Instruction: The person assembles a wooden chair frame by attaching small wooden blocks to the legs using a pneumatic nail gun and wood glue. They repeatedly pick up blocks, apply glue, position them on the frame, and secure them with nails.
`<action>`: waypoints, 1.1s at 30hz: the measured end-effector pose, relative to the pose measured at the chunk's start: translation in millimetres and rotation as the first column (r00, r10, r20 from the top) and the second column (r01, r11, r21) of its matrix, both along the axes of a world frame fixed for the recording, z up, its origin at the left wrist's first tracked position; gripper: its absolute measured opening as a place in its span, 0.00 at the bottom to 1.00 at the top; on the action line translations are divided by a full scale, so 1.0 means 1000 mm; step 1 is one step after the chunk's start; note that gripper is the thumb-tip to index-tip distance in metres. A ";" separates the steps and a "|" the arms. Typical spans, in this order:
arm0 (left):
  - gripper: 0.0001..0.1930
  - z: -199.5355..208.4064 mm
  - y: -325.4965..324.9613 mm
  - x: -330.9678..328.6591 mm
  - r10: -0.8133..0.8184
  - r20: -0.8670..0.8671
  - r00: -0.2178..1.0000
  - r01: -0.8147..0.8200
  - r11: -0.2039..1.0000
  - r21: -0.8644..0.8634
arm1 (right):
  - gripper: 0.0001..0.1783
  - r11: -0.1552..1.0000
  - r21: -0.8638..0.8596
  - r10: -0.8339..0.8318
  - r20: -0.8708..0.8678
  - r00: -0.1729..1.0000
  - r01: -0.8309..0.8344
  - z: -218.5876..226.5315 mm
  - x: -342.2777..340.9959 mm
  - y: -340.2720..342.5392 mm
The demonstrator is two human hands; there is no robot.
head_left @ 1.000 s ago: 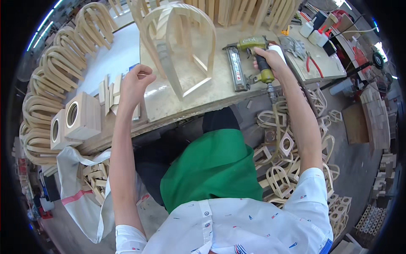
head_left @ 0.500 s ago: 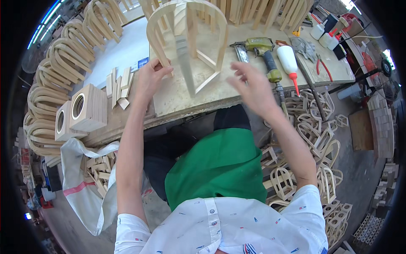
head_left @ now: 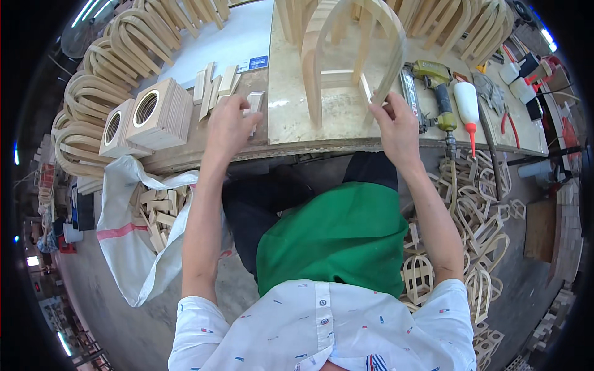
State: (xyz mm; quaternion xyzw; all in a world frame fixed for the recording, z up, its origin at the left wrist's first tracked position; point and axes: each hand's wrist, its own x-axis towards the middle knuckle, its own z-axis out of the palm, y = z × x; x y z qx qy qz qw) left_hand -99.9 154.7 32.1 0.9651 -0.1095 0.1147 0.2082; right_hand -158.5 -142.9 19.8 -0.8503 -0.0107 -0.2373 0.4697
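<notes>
On the bench's front edge stands a pale bent-wood arch frame [head_left: 312, 80], its legs joined low down by short cross strips. My right hand [head_left: 399, 130] pinches the lower end of its right leg between thumb and fingers. Farther left, my left hand [head_left: 229, 130] is closed, back upward, at the loose strips. A short wood strip [head_left: 255, 102] juts out beside its fingertips and appears gripped; the fingers partly hide it. Several more short wood strips [head_left: 216, 86] lie just beyond that hand.
Two holed wooden blocks [head_left: 162, 114] sit left of the strips. A green nail gun [head_left: 442, 93], white glue bottle [head_left: 467, 102] and red-handled pliers [head_left: 508, 127] lie to the right. Finished arches [head_left: 93, 99] line the bench's left side. A white sack [head_left: 133, 247] holds wood offcuts.
My left hand has let go of the arch frame and moved to the strips. My right hand has taken hold of a leg, and the frame has turned. The view has shifted left.
</notes>
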 end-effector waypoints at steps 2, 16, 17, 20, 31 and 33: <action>0.17 -0.002 0.004 0.006 0.036 -0.078 0.996 -0.032 0.998 0.062 | 0.14 0.999 0.039 0.008 -0.010 1.000 -0.007 -0.004 0.011 -0.005; 0.10 0.043 -0.025 -0.053 -0.406 -0.580 0.706 0.101 0.868 -0.486 | 0.19 0.907 -0.243 0.389 0.174 0.905 -0.343 0.006 -0.069 0.066; 0.10 0.038 -0.032 -0.054 -0.463 -0.603 0.650 0.090 0.834 -0.544 | 0.17 0.905 -0.262 0.380 0.146 0.913 -0.335 0.003 -0.069 0.068; 0.11 0.032 -0.044 -0.047 -0.580 -0.587 0.565 0.055 0.737 -0.674 | 0.11 0.886 -0.339 0.385 0.162 0.909 -0.315 -0.002 -0.056 0.057; 0.16 0.000 -0.068 0.015 -0.576 -0.414 0.705 0.236 0.741 -0.628 | 0.09 0.872 -0.454 0.195 -0.023 0.980 -0.185 -0.004 -0.001 0.000; 0.15 -0.007 -0.073 0.014 -0.584 -0.374 0.721 0.224 0.706 -0.672 | 0.08 0.870 -0.468 0.173 -0.007 0.985 -0.156 -0.007 0.003 -0.004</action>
